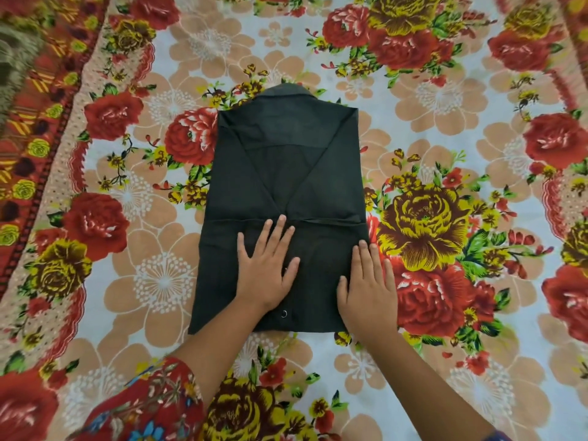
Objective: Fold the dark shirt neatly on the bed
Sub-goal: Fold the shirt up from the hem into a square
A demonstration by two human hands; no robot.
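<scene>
Fingers point(280, 232) of the left hand point(265, 270) straight and a little fanned, pressed palm-down on the near middle of the dark shirt point(280, 148); gripped nothing. Fingers point(362, 254) of the right hand point(369, 289) likewise straight but closer together, laid flat across the shirt's near right edge, thumb on the cloth and little finger out over the floral bedspread point(445, 90). Bare forearms in from the near edge, with a red flowered sleeve point(149, 402) at the near left. Just by the left wrist, saw a small metal snap point(283, 314) close to the near hem. Found the shirt lying flat in the middle of the bed, folded to a tall narrow oblong, long way running near to far. Just beyond the left fingertips, noted a horizontal cloth edge point(318, 221) crossing the shirt from left to right. Farther on, noted both side panels turned inward, slanted edges meeting in a V at that line. At the far end, saw the collar point(286, 90) poking out past the folded shoulders. All round, spread wide: big red and yellow roses on white, with a red patterned border point(41, 128) along the far left.
</scene>
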